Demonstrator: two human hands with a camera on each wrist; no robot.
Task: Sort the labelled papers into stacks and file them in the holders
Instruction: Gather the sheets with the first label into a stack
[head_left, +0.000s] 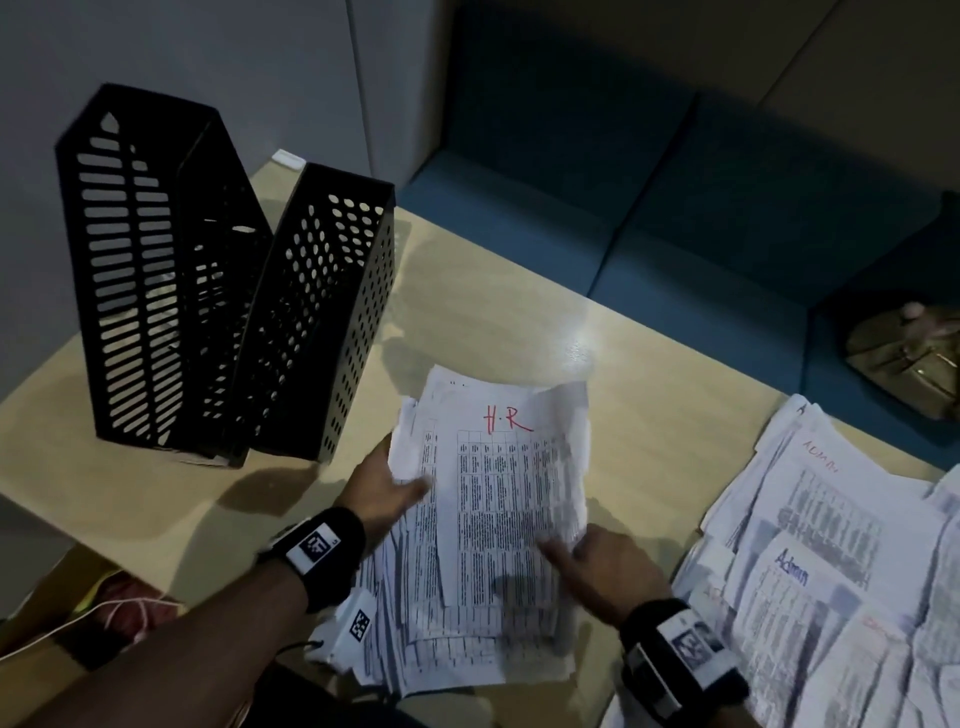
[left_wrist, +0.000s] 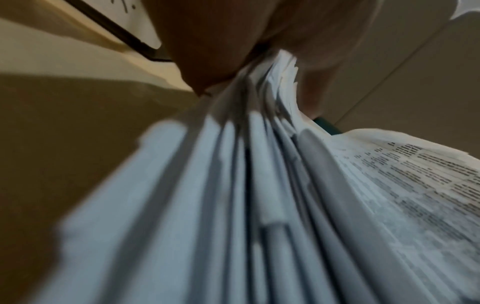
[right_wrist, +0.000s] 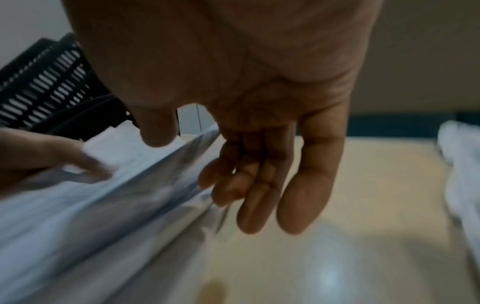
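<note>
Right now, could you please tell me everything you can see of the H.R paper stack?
The H.R paper stack is a loose, uneven sheaf of white printed sheets, the top one marked "H.R" in red above dark tables. The left hand grips its left edge; the right hand touches its right side, fingers relaxed. It sits over the table.

Red handwritten "H.R" tops the held paper stack (head_left: 498, 467). Right of it, the spread papers (head_left: 810, 561) bear "ADMIN" in red and "Admin" in blue.
</note>
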